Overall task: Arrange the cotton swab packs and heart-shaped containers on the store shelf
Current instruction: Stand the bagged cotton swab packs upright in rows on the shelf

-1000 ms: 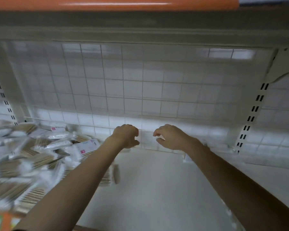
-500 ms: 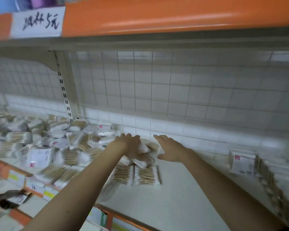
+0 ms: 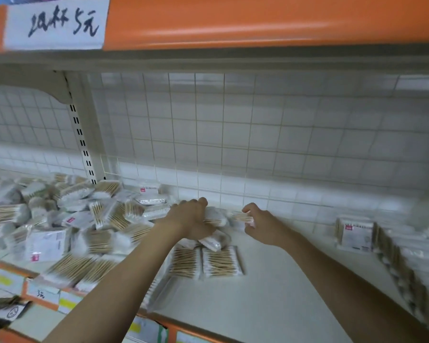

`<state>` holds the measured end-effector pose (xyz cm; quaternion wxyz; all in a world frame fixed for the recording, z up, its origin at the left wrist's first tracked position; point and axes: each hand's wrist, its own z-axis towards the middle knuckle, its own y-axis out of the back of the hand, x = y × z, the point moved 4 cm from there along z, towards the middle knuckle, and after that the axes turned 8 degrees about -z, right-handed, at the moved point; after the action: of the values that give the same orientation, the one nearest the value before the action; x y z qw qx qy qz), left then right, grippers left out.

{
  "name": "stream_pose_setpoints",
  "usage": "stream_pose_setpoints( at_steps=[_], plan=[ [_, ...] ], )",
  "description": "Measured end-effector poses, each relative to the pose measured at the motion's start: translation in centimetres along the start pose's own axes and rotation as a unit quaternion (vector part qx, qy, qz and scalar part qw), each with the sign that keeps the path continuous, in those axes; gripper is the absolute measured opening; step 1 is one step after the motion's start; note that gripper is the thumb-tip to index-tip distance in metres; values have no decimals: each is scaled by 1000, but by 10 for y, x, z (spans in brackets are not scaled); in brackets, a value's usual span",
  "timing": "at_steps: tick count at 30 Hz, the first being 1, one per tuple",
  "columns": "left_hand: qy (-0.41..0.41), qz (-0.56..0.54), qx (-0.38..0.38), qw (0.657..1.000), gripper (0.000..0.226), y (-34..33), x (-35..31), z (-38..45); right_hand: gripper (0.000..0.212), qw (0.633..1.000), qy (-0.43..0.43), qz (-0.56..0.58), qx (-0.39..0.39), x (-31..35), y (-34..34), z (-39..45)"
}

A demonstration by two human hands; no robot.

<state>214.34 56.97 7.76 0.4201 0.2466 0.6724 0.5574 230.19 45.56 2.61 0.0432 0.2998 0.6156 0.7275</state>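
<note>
A loose heap of clear cotton swab packs (image 3: 60, 219) covers the left half of the white shelf (image 3: 270, 288). My left hand (image 3: 191, 219) rests on top of packs at the heap's right edge, fingers curled over one pack (image 3: 214, 217). My right hand (image 3: 263, 225) pinches the end of another swab pack (image 3: 242, 216) near the back wall. Two packs (image 3: 206, 262) lie flat side by side in front of my hands. At the right a row of packs (image 3: 354, 233) stands upright on edge. No heart-shaped containers are in view.
The wire grid back panel (image 3: 233, 134) closes the shelf behind. An orange shelf edge (image 3: 258, 21) with a handwritten price label (image 3: 57, 23) hangs overhead. Price tags (image 3: 42, 293) line the orange front rail below left, and a lower shelf holds a dark packet (image 3: 3, 313).
The view swung left from the bare shelf to the swab heap. Both hands came down onto packs at the heap's right edge, and the right hand closed its fingers on one.
</note>
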Motion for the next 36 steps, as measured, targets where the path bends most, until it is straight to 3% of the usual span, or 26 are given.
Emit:
stream_pose_setpoints(
  at_steps=[3,6,10,14,17,20,25,29,31,34,36],
  plan=[
    [-19,-65,-15,998,39,7,-10,-1,32,994,-37,103,-33,-15,15,-11],
    [-48,-136,-23,989,22,8,-18,4,16,989,-48,118,-77,-28,31,-23],
    [-73,-225,-29,971,19,5,-32,14,34,981,-65,157,-89,-44,51,-37],
    [-92,-284,9,954,20,-2,-52,23,12,969,-92,211,-89,-59,69,-61],
    [-102,-341,56,933,18,-17,-71,31,16,974,-128,158,-100,-76,84,-80],
    [-97,-376,83,918,22,-31,-90,38,18,985,-144,65,-64,-88,90,-98],
    [-139,-308,119,934,7,-46,-128,41,30,986,-165,-9,-23,-101,95,-124],
    [-194,-164,139,957,35,-59,-155,36,36,983,-184,-11,1,-111,96,-134],
    [-206,-157,155,953,43,-64,-165,35,31,984,-180,1,12,-115,98,-139],
    [-208,-166,188,946,55,-73,-172,34,47,981,-192,-7,27,-125,102,-142],
    [-205,-175,185,945,58,-75,-172,35,37,982,-187,-12,25,-130,105,-142]
  ],
)
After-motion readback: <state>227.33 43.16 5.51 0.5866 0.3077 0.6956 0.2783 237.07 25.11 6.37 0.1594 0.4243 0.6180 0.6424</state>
